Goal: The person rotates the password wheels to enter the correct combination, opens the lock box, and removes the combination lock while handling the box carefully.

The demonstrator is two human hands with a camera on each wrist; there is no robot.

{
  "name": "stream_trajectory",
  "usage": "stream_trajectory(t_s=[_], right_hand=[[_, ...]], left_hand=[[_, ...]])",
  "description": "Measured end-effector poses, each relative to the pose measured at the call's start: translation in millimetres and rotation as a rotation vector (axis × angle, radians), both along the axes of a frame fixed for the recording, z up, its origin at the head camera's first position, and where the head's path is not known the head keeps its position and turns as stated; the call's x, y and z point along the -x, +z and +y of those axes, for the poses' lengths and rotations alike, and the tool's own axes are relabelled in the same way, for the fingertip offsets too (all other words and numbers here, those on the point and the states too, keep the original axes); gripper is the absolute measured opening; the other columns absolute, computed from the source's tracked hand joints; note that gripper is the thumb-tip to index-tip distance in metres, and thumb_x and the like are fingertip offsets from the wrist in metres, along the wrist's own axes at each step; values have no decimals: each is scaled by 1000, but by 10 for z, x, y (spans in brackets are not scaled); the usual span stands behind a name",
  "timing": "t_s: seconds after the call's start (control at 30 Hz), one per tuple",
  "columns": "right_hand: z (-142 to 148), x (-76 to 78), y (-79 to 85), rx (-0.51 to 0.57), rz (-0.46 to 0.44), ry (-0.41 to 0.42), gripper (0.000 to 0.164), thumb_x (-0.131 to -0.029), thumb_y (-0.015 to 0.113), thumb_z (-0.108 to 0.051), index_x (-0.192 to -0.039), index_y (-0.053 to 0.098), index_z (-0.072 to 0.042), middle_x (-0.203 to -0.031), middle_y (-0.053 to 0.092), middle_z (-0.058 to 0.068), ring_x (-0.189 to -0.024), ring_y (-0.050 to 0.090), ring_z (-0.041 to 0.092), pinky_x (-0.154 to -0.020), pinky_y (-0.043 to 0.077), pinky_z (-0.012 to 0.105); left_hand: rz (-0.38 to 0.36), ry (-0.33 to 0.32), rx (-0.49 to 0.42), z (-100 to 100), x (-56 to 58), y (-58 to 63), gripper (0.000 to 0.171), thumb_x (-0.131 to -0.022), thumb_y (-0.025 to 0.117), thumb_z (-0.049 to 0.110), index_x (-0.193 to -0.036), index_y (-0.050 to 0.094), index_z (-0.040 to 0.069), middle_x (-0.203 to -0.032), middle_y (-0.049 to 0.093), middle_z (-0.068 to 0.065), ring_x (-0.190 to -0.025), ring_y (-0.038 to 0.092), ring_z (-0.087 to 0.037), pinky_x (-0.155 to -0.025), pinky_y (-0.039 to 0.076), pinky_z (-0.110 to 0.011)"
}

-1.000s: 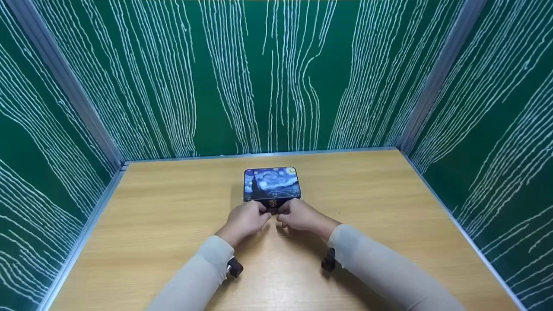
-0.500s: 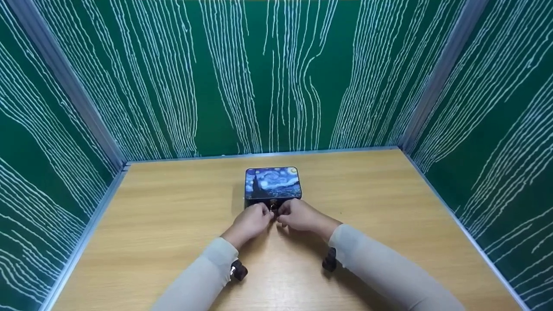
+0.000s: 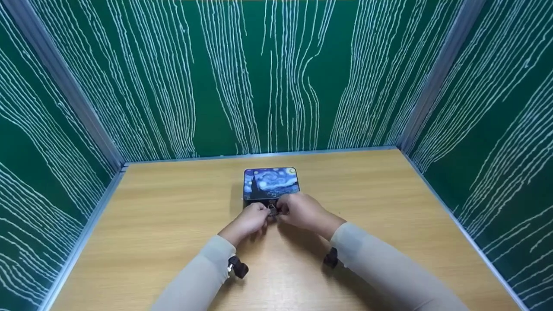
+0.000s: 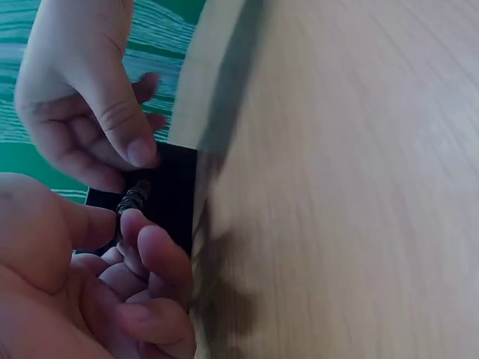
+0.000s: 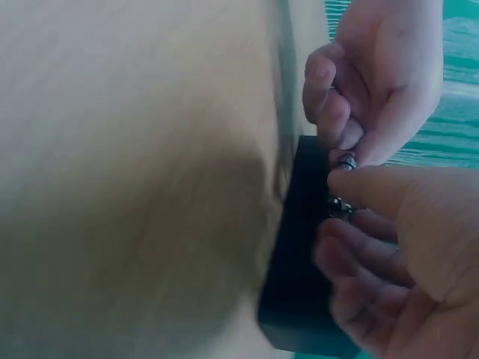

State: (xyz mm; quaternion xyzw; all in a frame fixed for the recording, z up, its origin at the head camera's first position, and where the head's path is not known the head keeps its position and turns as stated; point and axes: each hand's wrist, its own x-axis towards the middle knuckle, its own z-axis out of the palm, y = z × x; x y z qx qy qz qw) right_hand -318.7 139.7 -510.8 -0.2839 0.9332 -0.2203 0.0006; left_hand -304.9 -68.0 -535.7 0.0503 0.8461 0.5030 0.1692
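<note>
A small dark box (image 3: pixel 271 183) with a blue starry-night picture on its lid sits on the table, its lid down. At its front is a small combination padlock (image 3: pixel 272 210), whose ridged dials (image 4: pixel 135 197) show in the left wrist view. My left hand (image 3: pixel 251 219) pinches the padlock between thumb and fingertips. Beside it, my right hand (image 3: pixel 304 211) has thumb and curled forefinger at the shiny metal clasp (image 5: pixel 339 207) on the box's front. The fingers partly hide the clasp and the padlock's shackle, so I cannot tell whether the two are linked.
The wooden table (image 3: pixel 181 224) spreads around the box. Green walls (image 3: pixel 220 86) with white wavy lines enclose it at the back and both sides, joined by grey corner posts (image 3: pixel 425 82). Each sleeve's wrist carries a small black device (image 3: pixel 238 268).
My right hand has shifted slightly up toward the lid's front edge. The left hand has drawn back a little from the box front, and the padlock now shows more plainly between the hands.
</note>
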Motion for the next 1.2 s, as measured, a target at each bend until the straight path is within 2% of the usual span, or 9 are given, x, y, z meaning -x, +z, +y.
stream_trajectory(t_s=[0.1,0.23,0.37,0.57,0.67,0.87,0.97,1.07,1.2], right_hand=[[4,2,26,-41,145,66,15,-95,92,-15,-108,84,-13,-106,79,3,-98,71,23,-88,66,43],[25,44,-7,-73,267,125,21,-93,96,-20,-111,86,-17,-131,71,6,-123,63,28,-111,60,48],[41,105,-69,-68,292,172,22,-94,95,-22,-114,87,-17,-153,66,11,-145,59,35,-127,49,58],[60,143,-111,-29,286,195,17,-97,91,-21,-113,87,-17,-155,68,11,-147,64,35,-129,48,58],[65,159,-122,-7,284,187,13,-100,87,-18,-112,87,-17,-154,70,9,-146,66,33,-128,51,54],[56,201,-128,76,189,136,7,-104,82,-17,-108,84,-12,-157,70,10,-154,61,36,-129,50,52],[58,225,-130,110,137,118,8,-105,82,-18,-106,82,-11,-161,68,11,-160,56,39,-131,47,53],[69,247,-131,130,92,110,9,-106,81,-18,-107,80,-10,-165,65,10,-162,53,39,-133,44,54],[83,281,-137,146,45,104,7,-106,80,-15,-110,80,-10,-167,63,10,-163,51,39,-134,41,54]], left_hand=[[-57,6,-84,-5,0,7,37,-117,44,18,-99,64,-7,-64,59,-3,-45,54,-15,-40,44,-30],[-135,29,-135,-6,11,4,38,-115,43,19,-85,61,2,-58,56,-1,-44,51,-12,-37,39,-27],[-177,47,-149,-8,21,1,36,-114,45,21,-83,59,9,-59,55,1,-43,48,-9,-38,34,-24],[-148,34,-152,-15,20,13,31,-112,46,20,-91,64,5,-66,57,5,-47,52,-8,-42,36,-21],[-37,31,-44,-23,5,56,36,-115,48,22,-95,69,1,-66,59,2,-49,53,-12,-44,39,-24],[483,-7,400,-73,-31,219,22,-112,66,27,-102,79,12,-93,75,-3,-82,66,-22,-76,58,-42],[680,-66,489,-124,-37,273,15,-108,75,26,-111,82,13,-109,77,-5,-105,70,-27,-96,62,-47],[788,-132,514,-180,-9,264,20,-106,81,26,-120,83,13,-118,70,-4,-119,63,-26,-107,58,-46],[805,-189,501,-215,56,182,30,-105,83,29,-131,83,13,-131,68,-4,-130,60,-24,-118,55,-45]])
